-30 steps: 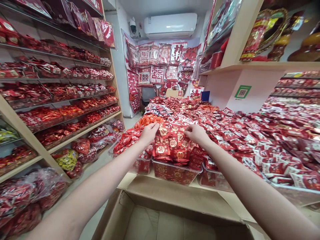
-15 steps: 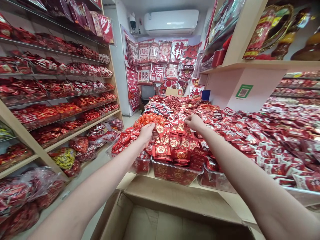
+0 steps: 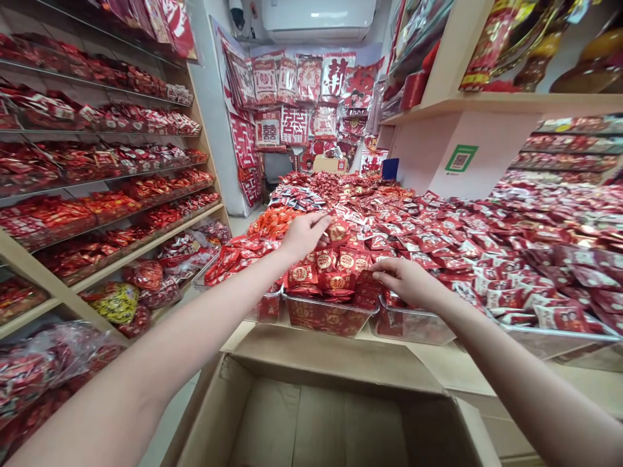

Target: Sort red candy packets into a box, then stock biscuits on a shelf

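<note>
Red packets with round gold prints point(image 3: 337, 283) are heaped in a clear plastic bin point(image 3: 331, 317) on the counter. My left hand point(image 3: 305, 235) is over the back left of this heap, its thumb and fingers closed on a red packet with a gold print point(image 3: 337, 231). At the heap's right side, my right hand point(image 3: 396, 277) has its thumb and index finger pinched at the edge of a dark red packet point(image 3: 368, 288). Both palms face down.
An open cardboard box point(image 3: 321, 415) stands below the counter, its inner bottom bare. Clear bins of red packets point(image 3: 416, 324) line the counter's front edge. Shelves of packets point(image 3: 107, 168) rise at the left. A wooden cabinet point(image 3: 501, 110) juts out at the upper right.
The view has shifted slightly right and down. My left hand has moved right across the heap. My right hand has come down and nearer, to the bin's right side.
</note>
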A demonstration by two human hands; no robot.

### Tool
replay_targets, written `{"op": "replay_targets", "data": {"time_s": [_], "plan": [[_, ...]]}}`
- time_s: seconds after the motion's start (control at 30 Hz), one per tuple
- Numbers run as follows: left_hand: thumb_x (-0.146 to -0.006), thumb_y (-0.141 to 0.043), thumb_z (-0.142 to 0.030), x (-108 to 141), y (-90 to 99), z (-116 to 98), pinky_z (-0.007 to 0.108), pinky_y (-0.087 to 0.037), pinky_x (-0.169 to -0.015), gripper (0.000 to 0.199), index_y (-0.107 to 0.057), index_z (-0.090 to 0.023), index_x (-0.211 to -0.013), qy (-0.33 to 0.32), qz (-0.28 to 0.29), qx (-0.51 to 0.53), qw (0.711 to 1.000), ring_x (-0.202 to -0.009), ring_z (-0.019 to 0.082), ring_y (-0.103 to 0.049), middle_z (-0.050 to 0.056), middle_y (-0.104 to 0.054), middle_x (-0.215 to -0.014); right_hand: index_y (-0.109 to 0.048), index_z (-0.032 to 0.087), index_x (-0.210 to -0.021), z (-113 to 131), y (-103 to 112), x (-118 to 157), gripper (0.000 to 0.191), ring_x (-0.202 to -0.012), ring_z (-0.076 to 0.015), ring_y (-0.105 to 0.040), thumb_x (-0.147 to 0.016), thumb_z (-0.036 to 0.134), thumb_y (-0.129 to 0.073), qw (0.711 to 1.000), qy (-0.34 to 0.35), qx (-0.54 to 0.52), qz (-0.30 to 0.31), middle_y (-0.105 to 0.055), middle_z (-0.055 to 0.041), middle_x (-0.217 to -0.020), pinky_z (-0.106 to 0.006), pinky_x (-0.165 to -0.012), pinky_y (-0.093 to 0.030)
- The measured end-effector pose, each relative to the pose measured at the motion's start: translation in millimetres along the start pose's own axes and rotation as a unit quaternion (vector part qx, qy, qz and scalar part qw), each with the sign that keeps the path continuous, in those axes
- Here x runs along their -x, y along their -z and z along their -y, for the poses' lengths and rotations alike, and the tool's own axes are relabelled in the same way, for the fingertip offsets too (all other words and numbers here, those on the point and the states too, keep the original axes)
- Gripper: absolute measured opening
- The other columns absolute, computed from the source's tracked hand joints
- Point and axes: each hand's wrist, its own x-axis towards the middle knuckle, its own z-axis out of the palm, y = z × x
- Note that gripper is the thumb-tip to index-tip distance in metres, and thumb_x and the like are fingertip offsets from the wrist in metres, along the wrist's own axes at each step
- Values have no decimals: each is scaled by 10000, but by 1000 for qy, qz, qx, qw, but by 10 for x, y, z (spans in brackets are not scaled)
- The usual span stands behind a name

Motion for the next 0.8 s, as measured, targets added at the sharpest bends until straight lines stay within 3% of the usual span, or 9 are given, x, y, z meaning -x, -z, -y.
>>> {"op": "replay_targets", "data": {"time_s": [0.1, 0.27, 0.43, 0.53, 0.67, 0.8], "plan": [[-770, -466, -329, 14, -212, -76, 225, -440, -492, 221, -579, -165, -675, -62, 55, -83, 993, -508, 116, -551, -12, -566, -576, -627, 188, -866, 36, -73, 39, 198, -855, -175, -577, -764, 163, -459, 999, 12, 5, -39, -655, -48, -915, -256, -774, -408], [-787, -434, -317, 44, -464, -78, 234, -381, -563, 287, -604, -162, -614, -166, 99, -245, 950, -563, 121, -509, -8, -577, -572, -606, 204, -836, 41, -153, 98, 182, -806, -170, -590, -763, 167, -443, 997, 14, -18, -80, -659, -34, -861, -263, -743, -424], [-787, -441, -259, 73, -631, -13, 239, -360, -584, 240, -632, -168, -674, -191, 175, -320, 911, -625, 142, -523, 22, -622, -656, -552, 188, -861, -46, -181, 172, 184, -771, -153, -603, -719, 141, -445, 986, -44, -115, -114, -654, -34, -855, -248, -691, -451], [-780, -458, -259, 82, -667, 0, 244, -352, -577, 227, -634, -166, -671, -190, 193, -346, 898, -629, 155, -524, 38, -628, -667, -547, 182, -865, -147, -159, 165, 195, -765, -158, -617, -707, 131, -444, 979, -77, -147, -122, -664, -49, -851, -249, -677, -460], [-784, -456, -250, 64, -670, -20, 242, -357, -584, 226, -636, -171, -674, -180, 197, -363, 893, -634, 160, -531, 40, -635, -670, -538, 170, -938, -231, -124, 77, 252, -593, -148, -628, -750, 132, -375, 978, -126, -145, -80, -681, -51, -747, -237, -561, -466], [-781, -467, -263, 50, -668, -34, 232, -373, -595, 217, -648, -185, -692, -168, 206, -373, 889, -647, 156, -551, 29, -652, -689, -591, 152, -870, -134, -91, -24, 246, -494, -146, -605, -746, 108, -383, 990, -132, -42, -10, -661, -40, -576, -220, -502, -436]]}}
